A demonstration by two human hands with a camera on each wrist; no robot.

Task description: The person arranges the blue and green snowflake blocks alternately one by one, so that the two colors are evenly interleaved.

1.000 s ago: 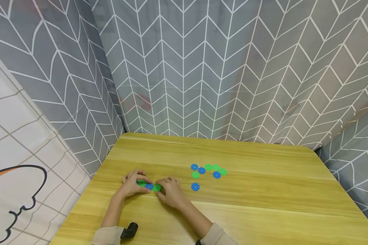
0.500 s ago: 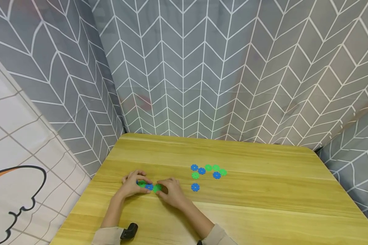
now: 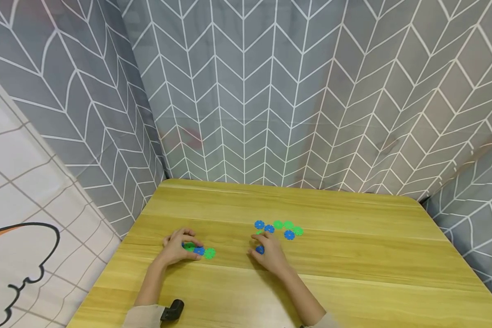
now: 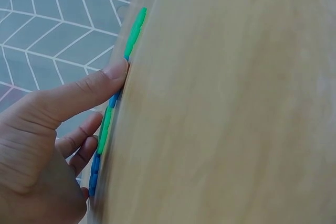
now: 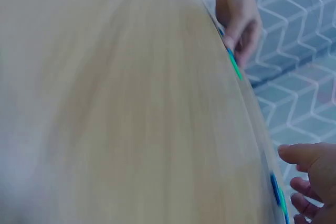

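On the left of the wooden table my left hand [image 3: 175,248] holds a row of joined notched plastic discs, thumb and fingers on its two sides. A green disc [image 3: 209,253] ends the row at the right; a blue disc [image 3: 199,251] and another green disc [image 3: 189,246] come before it. The left wrist view also has a blue disc [image 4: 94,174] at the row's near end. My right hand [image 3: 273,258] hovers around a loose blue disc [image 3: 260,250], thumb and fingers spread. In the right wrist view its thumb [image 5: 296,153] stands apart from the discs.
Beyond my right hand lie more loose discs: blue ones [image 3: 259,224] and green ones [image 3: 289,225]. One green disc [image 3: 259,233] is partly covered by the right fingers. A patterned curtain [image 3: 246,114] hangs behind the table's far edge [image 3: 295,187].
My right hand has let go of the green end disc and moved right to the loose blue disc. The left hand has stayed in place on the row.
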